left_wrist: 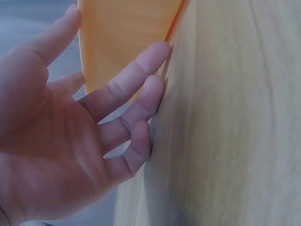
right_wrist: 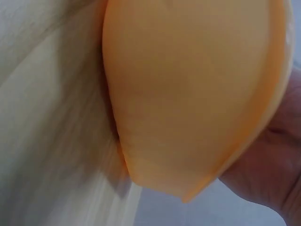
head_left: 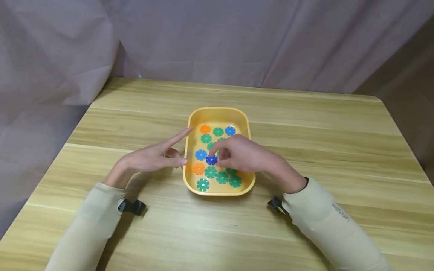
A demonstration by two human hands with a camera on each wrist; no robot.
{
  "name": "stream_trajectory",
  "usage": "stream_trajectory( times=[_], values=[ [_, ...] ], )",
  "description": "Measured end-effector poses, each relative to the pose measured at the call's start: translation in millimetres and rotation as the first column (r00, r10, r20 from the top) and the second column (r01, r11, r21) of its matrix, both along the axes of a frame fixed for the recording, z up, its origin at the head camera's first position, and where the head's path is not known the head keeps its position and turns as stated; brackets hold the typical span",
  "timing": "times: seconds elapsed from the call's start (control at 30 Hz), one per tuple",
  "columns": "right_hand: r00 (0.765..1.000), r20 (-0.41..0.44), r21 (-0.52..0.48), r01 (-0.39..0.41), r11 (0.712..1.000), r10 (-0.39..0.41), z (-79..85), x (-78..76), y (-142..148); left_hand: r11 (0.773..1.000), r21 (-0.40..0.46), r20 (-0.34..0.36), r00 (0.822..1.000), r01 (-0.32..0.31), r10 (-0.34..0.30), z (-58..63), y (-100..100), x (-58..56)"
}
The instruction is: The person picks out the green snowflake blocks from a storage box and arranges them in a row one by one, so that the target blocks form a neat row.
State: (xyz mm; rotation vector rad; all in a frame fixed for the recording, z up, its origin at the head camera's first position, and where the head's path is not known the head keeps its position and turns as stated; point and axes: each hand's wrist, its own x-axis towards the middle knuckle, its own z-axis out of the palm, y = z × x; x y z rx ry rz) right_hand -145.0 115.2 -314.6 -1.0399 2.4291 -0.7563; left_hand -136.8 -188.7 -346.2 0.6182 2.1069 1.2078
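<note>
A yellow plastic tray (head_left: 219, 194) holds several flower-shaped notched discs in green, blue and orange. Over the tray's middle, my right hand (head_left: 242, 153) pinches a dark blue disc (head_left: 211, 160) between thumb and index finger. A lighter blue disc (head_left: 200, 154) and an orange disc (head_left: 199, 168) lie just left of it. My left hand (head_left: 154, 155) touches the tray's left side, index finger and thumb at the rim. In the left wrist view its other fingers bend slightly against the outer wall. The tray wall (right_wrist: 188, 94) hides my right fingers in the right wrist view.
The tray stands on a wooden table (head_left: 325, 150). Green discs (head_left: 222, 177) lie in its near part; another orange disc (head_left: 205, 129) and blue disc (head_left: 230, 130) are at its far end. A grey curtain (head_left: 203, 37) hangs behind the table.
</note>
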Motion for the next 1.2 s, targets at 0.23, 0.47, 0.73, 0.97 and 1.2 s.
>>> stream_trajectory(
  times=[0.23,0.47,0.73,0.97,1.2],
  values=[
    [0.999,-0.038,0.097,-0.035,0.995,0.039,-1.7,-1.2,-7,0.999,0.04,0.126,0.992,-0.022,0.017,-1.9,5,-0.3],
    [0.999,0.013,0.093,-0.031,0.995,0.03,-4.6,0.6,-10,0.996,0.09,0.153,0.988,-0.012,-0.002,-1.6,4,-1.2],
    [0.998,0.024,0.111,-0.053,0.992,0.05,-8.8,1.7,-17,0.989,0.149,0.129,0.992,-0.022,0.002,-6.1,3,1.8],
    [0.998,0.003,0.142,-0.064,0.988,0.065,-13.7,2.1,-20,0.989,0.146,0.122,0.992,-0.035,0.017,-5.6,5,4.4],
    [0.998,-0.016,0.165,-0.065,0.984,0.069,-18.3,3.1,-23,0.992,0.118,0.118,0.993,-0.03,0.016,-3.6,4,5.2]
  ],
)
